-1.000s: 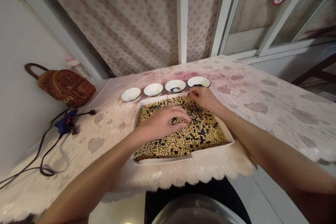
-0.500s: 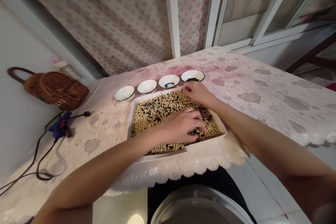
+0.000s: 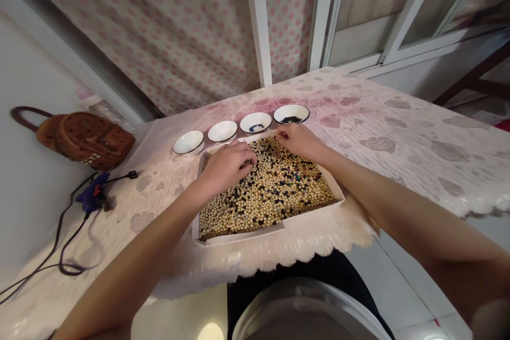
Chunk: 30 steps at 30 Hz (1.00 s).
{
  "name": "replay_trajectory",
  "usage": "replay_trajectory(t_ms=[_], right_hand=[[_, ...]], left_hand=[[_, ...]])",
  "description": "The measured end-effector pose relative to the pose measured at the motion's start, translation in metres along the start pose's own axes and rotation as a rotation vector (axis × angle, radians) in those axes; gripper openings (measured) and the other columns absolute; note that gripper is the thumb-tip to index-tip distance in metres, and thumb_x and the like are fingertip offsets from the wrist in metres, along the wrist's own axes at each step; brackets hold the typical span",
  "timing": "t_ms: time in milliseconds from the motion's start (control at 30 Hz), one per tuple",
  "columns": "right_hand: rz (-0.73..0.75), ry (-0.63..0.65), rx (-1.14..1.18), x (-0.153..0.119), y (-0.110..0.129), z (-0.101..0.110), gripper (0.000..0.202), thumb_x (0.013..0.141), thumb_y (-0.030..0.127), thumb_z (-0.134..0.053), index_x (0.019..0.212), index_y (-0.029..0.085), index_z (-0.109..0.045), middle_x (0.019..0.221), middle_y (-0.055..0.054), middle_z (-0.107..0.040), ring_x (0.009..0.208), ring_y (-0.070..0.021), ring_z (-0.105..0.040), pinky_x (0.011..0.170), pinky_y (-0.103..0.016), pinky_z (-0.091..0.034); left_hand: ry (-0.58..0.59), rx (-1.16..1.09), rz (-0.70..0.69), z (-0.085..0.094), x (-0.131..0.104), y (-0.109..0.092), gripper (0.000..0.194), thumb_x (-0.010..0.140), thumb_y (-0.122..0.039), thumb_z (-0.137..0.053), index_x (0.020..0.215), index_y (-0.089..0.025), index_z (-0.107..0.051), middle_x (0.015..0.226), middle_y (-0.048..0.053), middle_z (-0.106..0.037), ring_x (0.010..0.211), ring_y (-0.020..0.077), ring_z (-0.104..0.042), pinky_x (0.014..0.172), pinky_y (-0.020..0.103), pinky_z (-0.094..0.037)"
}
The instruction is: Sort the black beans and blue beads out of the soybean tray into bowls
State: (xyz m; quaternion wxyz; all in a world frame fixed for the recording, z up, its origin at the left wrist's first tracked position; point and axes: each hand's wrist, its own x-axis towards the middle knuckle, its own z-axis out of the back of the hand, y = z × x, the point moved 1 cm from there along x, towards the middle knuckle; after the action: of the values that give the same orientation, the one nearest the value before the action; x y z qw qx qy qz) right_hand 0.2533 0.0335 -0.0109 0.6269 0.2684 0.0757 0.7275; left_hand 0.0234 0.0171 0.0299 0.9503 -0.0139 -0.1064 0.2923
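Observation:
A shallow white cardboard box [image 3: 255,237] holds a layer of pale yellow soybeans [image 3: 239,212] mixed with small black pieces and a few coloured ones. Over the back left part of the box, my left hand [image 3: 228,166] rests on the beans, fingers bent and a gap showing between them and the thumb. My right hand [image 3: 298,139] is at the far right rim, thumb and fingertips drawn together; anything between them is too small to make out. Just behind it stands a white bowl [image 3: 300,111] with black pieces inside.
Beside that bowl, another white bowl [image 3: 255,119] contains some dark blue pieces. Two bare bowls, a middle one [image 3: 222,130] and a leftmost one [image 3: 188,141], continue the row. Left on the patterned tablecloth [image 3: 159,186] lie a brown bag [image 3: 93,138] and a blue corded tool [image 3: 93,194].
My left hand has moved from the middle right of the beans to the back left, uncovering the centre. My right hand stays at the far rim with its fingers pinched.

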Motion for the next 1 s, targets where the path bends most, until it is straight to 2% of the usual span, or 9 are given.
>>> replay_trajectory(t_ms=[100, 200, 300, 400, 600, 1000], right_hand=[[-0.011, 0.007, 0.001, 0.000, 0.001, 0.000, 0.020, 0.086, 0.021, -0.052, 0.080, 0.016, -0.071, 0.071, -0.006, -0.068, 0.062, -0.0155, -0.055, 0.059, -0.030, -0.035], [0.008, 0.000, -0.002, 0.001, 0.000, -0.001, 0.019, 0.087, 0.020, -0.053, 0.079, 0.016, -0.070, 0.070, -0.005, -0.067, 0.062, -0.0149, -0.055, 0.059, -0.030, -0.036], [0.026, -0.007, -0.008, 0.002, -0.003, -0.003, 0.019, 0.087, 0.021, -0.054, 0.082, 0.016, -0.071, 0.071, -0.005, -0.067, 0.063, -0.0150, -0.055, 0.060, -0.030, -0.036], [0.034, -0.013, -0.020, 0.003, -0.005, -0.004, 0.019, 0.087, 0.023, -0.054, 0.084, 0.017, -0.071, 0.070, -0.005, -0.067, 0.063, -0.0151, -0.055, 0.060, -0.030, -0.036], [0.036, -0.015, -0.003, 0.003, -0.007, -0.005, 0.017, 0.086, 0.021, -0.054, 0.081, 0.017, -0.071, 0.073, -0.006, -0.068, 0.064, -0.0161, -0.056, 0.061, -0.031, -0.037], [0.040, -0.008, 0.015, 0.003, -0.007, -0.004, 0.016, 0.085, 0.020, -0.055, 0.079, 0.017, -0.070, 0.072, -0.005, -0.067, 0.064, -0.0154, -0.056, 0.061, -0.031, -0.037]], left_hand=[[-0.017, -0.022, 0.057, 0.003, -0.009, 0.000, 0.014, 0.089, -0.016, -0.058, 0.093, -0.022, -0.069, 0.100, 0.004, -0.068, 0.098, 0.0230, -0.058, 0.087, 0.038, -0.044], [-0.002, -0.143, 0.030, 0.006, -0.015, -0.015, 0.013, 0.091, -0.018, -0.058, 0.095, -0.022, -0.069, 0.100, 0.003, -0.069, 0.096, 0.0204, -0.059, 0.086, 0.035, -0.046], [0.084, -0.306, -0.053, 0.007, -0.020, -0.035, 0.014, 0.092, -0.019, -0.058, 0.100, -0.023, -0.068, 0.101, 0.002, -0.068, 0.096, 0.0179, -0.061, 0.087, 0.033, -0.047], [0.158, -0.328, -0.093, 0.003, -0.021, -0.046, 0.018, 0.092, -0.017, -0.058, 0.104, -0.024, -0.069, 0.104, 0.003, -0.068, 0.097, 0.0182, -0.061, 0.088, 0.033, -0.048], [0.161, -0.286, -0.096, -0.005, -0.018, -0.046, 0.018, 0.092, -0.016, -0.055, 0.102, -0.022, -0.068, 0.102, 0.004, -0.067, 0.096, 0.0192, -0.062, 0.088, 0.034, -0.049], [0.150, -0.269, -0.067, -0.006, -0.014, -0.051, 0.011, 0.090, -0.013, -0.056, 0.086, -0.019, -0.065, 0.090, 0.002, -0.065, 0.085, 0.0164, -0.061, 0.079, 0.031, -0.048]])
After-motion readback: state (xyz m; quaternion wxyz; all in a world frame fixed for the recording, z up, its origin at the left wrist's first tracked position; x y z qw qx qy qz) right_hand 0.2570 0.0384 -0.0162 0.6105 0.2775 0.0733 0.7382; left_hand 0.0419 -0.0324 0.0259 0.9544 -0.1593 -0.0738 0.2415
